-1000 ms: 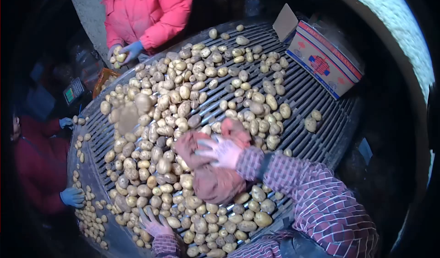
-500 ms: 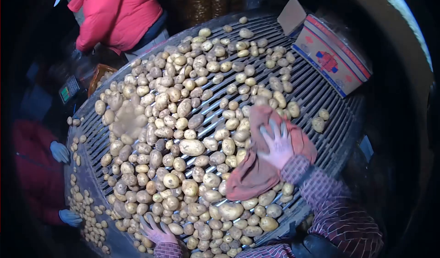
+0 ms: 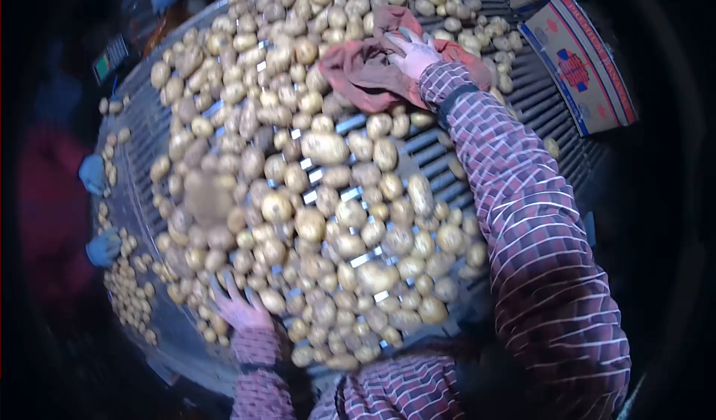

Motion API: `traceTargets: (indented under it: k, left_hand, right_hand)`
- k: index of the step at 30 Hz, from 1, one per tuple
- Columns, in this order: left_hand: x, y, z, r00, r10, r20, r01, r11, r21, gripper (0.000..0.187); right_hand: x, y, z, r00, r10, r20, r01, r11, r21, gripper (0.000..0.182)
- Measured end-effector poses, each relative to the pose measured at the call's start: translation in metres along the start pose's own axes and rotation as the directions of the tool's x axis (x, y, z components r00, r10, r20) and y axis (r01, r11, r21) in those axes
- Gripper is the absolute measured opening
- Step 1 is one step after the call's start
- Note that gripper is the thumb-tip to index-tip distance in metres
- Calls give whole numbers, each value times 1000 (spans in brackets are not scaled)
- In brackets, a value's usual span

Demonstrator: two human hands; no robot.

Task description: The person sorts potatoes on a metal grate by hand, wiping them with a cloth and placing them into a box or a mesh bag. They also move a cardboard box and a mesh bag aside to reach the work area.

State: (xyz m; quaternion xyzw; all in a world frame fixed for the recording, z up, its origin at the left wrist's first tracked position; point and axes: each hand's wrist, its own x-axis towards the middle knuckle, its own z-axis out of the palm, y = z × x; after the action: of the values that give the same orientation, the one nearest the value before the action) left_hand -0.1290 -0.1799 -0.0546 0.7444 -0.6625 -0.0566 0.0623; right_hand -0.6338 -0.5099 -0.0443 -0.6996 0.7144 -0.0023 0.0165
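My right hand (image 3: 415, 53) presses on a reddish cloth (image 3: 365, 70) with its fingers spread. The crumpled cloth lies over potatoes toward the far side of the slatted grading table. At the lower left, my left hand (image 3: 242, 310) rests with fingers apart among the near potatoes (image 3: 326, 149), gripping none that I can see. Both hands seem gloved, with plaid sleeves behind them. Potatoes of mixed sizes, some with soil on them, cover much of the metal slats (image 3: 440, 178). What lies under the cloth is hidden.
A printed cardboard box (image 3: 578, 70) with a raised flap stands at the far right edge. Smaller potatoes (image 3: 130, 301) lie along the left ledge. A co-worker's blue-gloved hands (image 3: 103, 247) are beside it. A device with a green display (image 3: 110, 61) stands at the upper left.
My right hand has pushed the cloth away from me across the potatoes, and my right arm is further extended. Slats show where the cloth lay. My left hand stays near the lower left; the view has shifted.
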Motion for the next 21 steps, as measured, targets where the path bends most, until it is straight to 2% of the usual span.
traceTargets:
  k: [2, 4, 5, 7, 9, 10, 12, 14, 15, 16, 17, 19, 20, 21]
  left_hand:
    - [0, 1, 0, 1000, -17, 5, 16, 997, 74, 56]
    - [0, -3, 2, 1000, -2, -12, 2, 1000, 31, 56]
    - [-1, -5, 4, 1000, -11, -9, 11, 998, 56, 56]
    - [-2, -4, -1, 998, -32, 57, 30, 999, 34, 57]
    - [-6, 0, -15, 982, -44, 185, 45, 999, -4, 56]
    - [-16, -7, -8, 996, 55, 74, -48, 995, -84, 53]
    - [-41, -1, -27, 969, 159, 188, -151, 987, -54, 54]
    - [-71, 3, -49, 947, 221, 232, -214, 975, -54, 62]
    - [-88, 0, -50, 945, 254, 205, -238, 966, -100, 67]
    - [-103, -2, -50, 956, 227, 185, -170, 944, -281, 72]
    - [-118, -5, -48, 962, 217, 166, -177, 958, -228, 75]
    - [-136, -16, -52, 960, 189, 205, -156, 974, -164, 80]
    - [-143, -24, -53, 971, 122, 207, -101, 989, -107, 84]
    - [-149, -35, -47, 988, 73, 134, -68, 997, -38, 91]
  right_hand:
    - [-57, -10, 5, 992, -128, -20, 129, 985, 111, 55]
    - [-112, -19, -8, 966, -256, -28, 257, 951, 169, 55]
    - [-138, -27, -8, 931, -356, -85, 366, 916, 164, 54]
    - [-193, -49, -16, 936, -338, -97, 352, 895, 273, 48]
    - [-239, -81, -28, 917, -391, -81, 396, 864, 310, 43]
    - [-260, -99, -34, 910, -407, -71, 408, 858, 310, 42]
    - [-287, -129, -42, 886, -454, -89, 457, 828, 325, 43]
    - [-302, -155, -45, 844, -529, -89, 520, 767, 376, 48]
    - [-310, -169, -46, 819, -571, -64, 544, 736, 403, 51]
    - [-320, -192, -49, 807, -591, -14, 520, 698, 492, 54]
    - [-331, -215, -50, 791, -610, 42, 482, 664, 572, 57]
    - [-354, -260, -46, 703, -709, 54, 648, 670, 361, 59]
    - [-356, -277, -42, 662, -749, 36, 692, 628, 356, 59]
    - [-358, -293, -37, 619, -785, 23, 728, 585, 358, 58]
